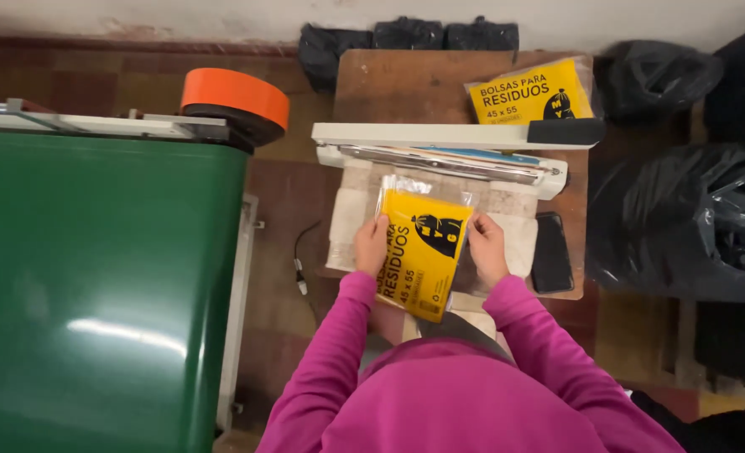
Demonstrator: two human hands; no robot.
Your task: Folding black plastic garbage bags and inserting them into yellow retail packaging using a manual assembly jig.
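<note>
- A yellow packet of folded bags (423, 252), in its clear plastic sleeve, is being held by both side edges just near of the heat sealer (448, 155) on the small wooden tabletop (406, 84).
- The step in hand looks like lining up: the sleeve's open, crinkled top is pointed toward the sealer's bar, which is seen raised.
- The next move would seem to call for the sleeve mouth to be laid flat and square under the bar, without wrinkles.
- The left hand (371, 243) is closed on the packet's left edge, fingers curled narrowly around it, thumb on top.
- The right hand (486, 249) is pinched on the right edge in the same manner, fingers only slightly parted.
- The packet is tilted a little, its near corner hanging past the tabletop edge, over a pale cloth (351, 218).
- A second yellow packet (530, 91) is seen at the far right, a black phone (550, 252) just right of the hands, a green machine (96, 294) to the left.
</note>
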